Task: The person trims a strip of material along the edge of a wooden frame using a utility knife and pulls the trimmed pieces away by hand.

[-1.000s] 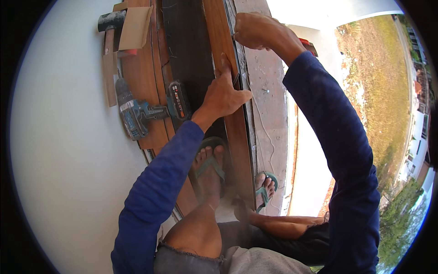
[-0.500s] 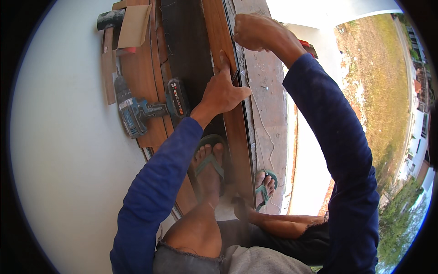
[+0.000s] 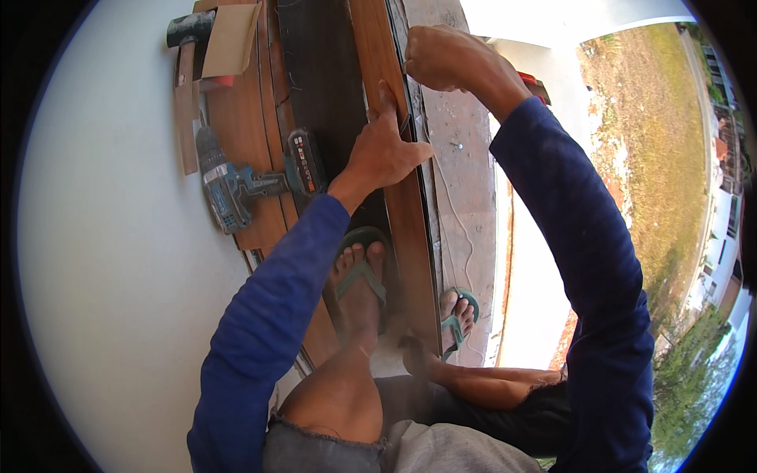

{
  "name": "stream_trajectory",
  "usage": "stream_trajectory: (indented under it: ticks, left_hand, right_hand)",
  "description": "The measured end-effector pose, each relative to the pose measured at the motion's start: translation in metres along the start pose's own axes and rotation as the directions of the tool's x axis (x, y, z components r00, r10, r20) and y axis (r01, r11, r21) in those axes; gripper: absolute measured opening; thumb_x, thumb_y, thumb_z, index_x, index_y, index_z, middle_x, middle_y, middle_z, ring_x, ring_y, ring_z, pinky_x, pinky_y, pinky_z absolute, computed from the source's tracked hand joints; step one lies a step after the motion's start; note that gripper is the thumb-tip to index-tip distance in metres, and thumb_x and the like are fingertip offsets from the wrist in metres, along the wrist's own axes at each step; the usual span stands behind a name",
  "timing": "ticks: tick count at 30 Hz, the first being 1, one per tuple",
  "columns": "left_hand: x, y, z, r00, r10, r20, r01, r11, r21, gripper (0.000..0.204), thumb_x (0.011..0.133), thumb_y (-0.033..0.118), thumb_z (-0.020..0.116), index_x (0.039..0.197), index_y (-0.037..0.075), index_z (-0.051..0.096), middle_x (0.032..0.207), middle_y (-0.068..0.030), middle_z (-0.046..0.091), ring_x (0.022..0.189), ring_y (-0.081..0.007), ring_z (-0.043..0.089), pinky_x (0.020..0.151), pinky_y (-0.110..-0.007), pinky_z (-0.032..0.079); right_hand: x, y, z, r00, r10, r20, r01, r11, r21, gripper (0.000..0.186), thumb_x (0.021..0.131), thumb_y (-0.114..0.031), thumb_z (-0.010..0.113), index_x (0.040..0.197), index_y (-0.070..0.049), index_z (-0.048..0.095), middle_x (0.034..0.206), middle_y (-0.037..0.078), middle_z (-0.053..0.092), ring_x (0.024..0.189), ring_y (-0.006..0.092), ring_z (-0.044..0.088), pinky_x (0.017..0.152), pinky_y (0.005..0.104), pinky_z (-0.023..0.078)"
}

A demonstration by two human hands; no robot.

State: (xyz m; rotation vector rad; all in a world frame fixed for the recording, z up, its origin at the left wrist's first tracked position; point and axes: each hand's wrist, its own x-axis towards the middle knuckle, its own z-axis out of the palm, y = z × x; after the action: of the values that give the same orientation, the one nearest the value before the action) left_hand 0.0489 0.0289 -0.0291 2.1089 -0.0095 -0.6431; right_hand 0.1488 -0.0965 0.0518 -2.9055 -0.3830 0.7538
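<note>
A wooden plank (image 3: 414, 244) runs lengthwise in front of me, with a dark strip of surface (image 3: 315, 71) along its left. My left hand (image 3: 382, 150) rests open on the plank, index finger stretched forward and thumb out over the right edge, near a small dark, thin piece I cannot make out. My right hand (image 3: 445, 59) is closed at the plank's right edge, farther along; whatever its curled fingers hold is hidden. Just beyond my right wrist, a red object (image 3: 535, 83) is partly visible. A white cord (image 3: 461, 225) trails beside the plank.
A cordless drill (image 3: 244, 189), a mallet (image 3: 189, 31) and a piece of cardboard (image 3: 230, 43) lie on more planks (image 3: 240, 114) beside a white wall (image 3: 110, 236). My sandalled feet (image 3: 355, 284) straddle the plank. A concrete ledge (image 3: 465, 134) borders a bright drop, with grass (image 3: 646, 134) beyond.
The view has shifted slightly, moving the scene a little upward in the picture. Both hands keep almost the same pose and place on the plank.
</note>
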Motion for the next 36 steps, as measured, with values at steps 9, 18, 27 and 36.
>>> stream_trajectory:
  ticks: [9, 18, 27, 36]
  left_hand:
    - [0.001, -0.002, 0.003, 1.0, 0.008, -0.013, -0.008, 1.0, -0.005, 0.112, 0.069, 0.028, 0.069, 0.149, -0.013, 0.003, 0.139, -0.0359, 0.044, 0.131, -0.0394, 0.047, 0.109, -0.032, 0.036]
    - [0.0, -0.001, 0.001, 1.0, 0.022, -0.012, -0.022, 1.0, 0.015, 0.111, 0.069, 0.028, 0.069, 0.149, -0.013, 0.004, 0.138, -0.0363, 0.045, 0.131, -0.0406, 0.047, 0.108, -0.033, 0.037]
    - [0.002, -0.005, 0.003, 1.0, 0.015, -0.008, -0.015, 1.0, 0.022, 0.111, 0.069, 0.028, 0.07, 0.149, -0.014, 0.004, 0.137, -0.038, 0.045, 0.131, -0.0417, 0.046, 0.109, -0.034, 0.037]
    - [-0.002, -0.001, -0.002, 1.0, 0.03, 0.007, -0.03, 1.0, 0.01, 0.113, 0.07, 0.03, 0.071, 0.148, -0.014, 0.003, 0.134, -0.0397, 0.046, 0.128, -0.0436, 0.049, 0.107, -0.035, 0.039]
  right_hand:
    - [0.0, 0.013, 0.02, 0.976, -0.121, -0.183, 0.129, 0.991, 0.032, 0.024, 0.085, -0.012, 0.053, 0.082, 0.007, 0.068, 0.078, 0.029, 0.065, 0.07, 0.0386, 0.068, 0.068, 0.0468, 0.053]
    - [0.002, 0.018, 0.034, 0.974, -0.147, -0.174, 0.144, 0.989, -0.028, 0.026, 0.088, -0.013, 0.053, 0.084, 0.007, 0.069, 0.086, 0.025, 0.067, 0.078, 0.0366, 0.069, 0.074, 0.0451, 0.054]
    - [0.002, 0.019, 0.045, 0.967, -0.22, -0.129, 0.201, 0.969, -0.142, 0.022, 0.088, -0.007, 0.055, 0.089, 0.003, 0.075, 0.093, 0.02, 0.067, 0.084, 0.0349, 0.069, 0.077, 0.043, 0.055]
    - [-0.025, 0.006, 0.032, 0.979, -0.092, -0.181, 0.108, 0.991, 0.083, 0.023, 0.085, -0.014, 0.056, 0.084, 0.007, 0.067, 0.086, 0.029, 0.066, 0.082, 0.0414, 0.067, 0.075, 0.0481, 0.052]
